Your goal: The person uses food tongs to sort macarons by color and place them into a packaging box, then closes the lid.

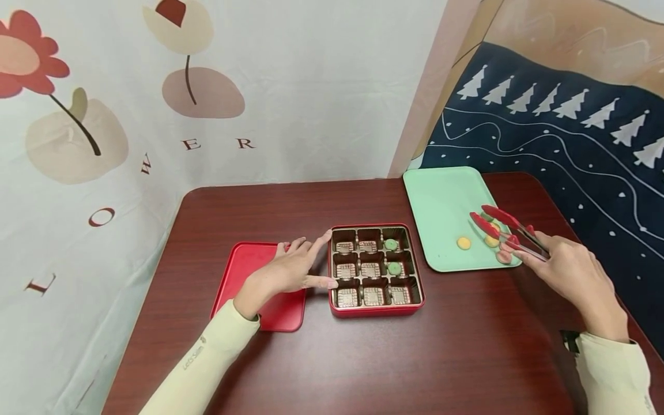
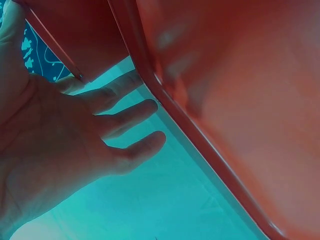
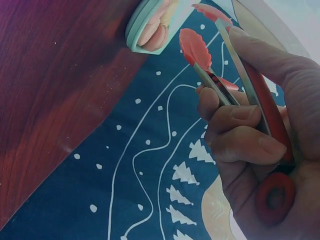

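A red box (image 1: 376, 311) with a brown divided insert stands mid-table. Green discs (image 1: 395, 268) sit in its right column, one in the top compartment and one in the middle. My left hand (image 1: 285, 271) touches the box's left side with straight index finger and thumb spread apart. Over the pale green tray (image 1: 441, 196), my right hand (image 1: 576, 271) grips red-tipped tongs (image 3: 194, 47). Their tips are apart, above several small discs. Yellow discs (image 1: 464, 243) and a pink disc (image 1: 504, 257) show there; whether the tips touch one, I cannot tell.
A red lid (image 1: 285, 314) lies left of the box, partly under my left hand. The dark brown table (image 1: 353, 369) meets a flower-printed cloth (image 1: 311, 115) behind and a navy tree-printed cloth (image 1: 550, 132) at right.
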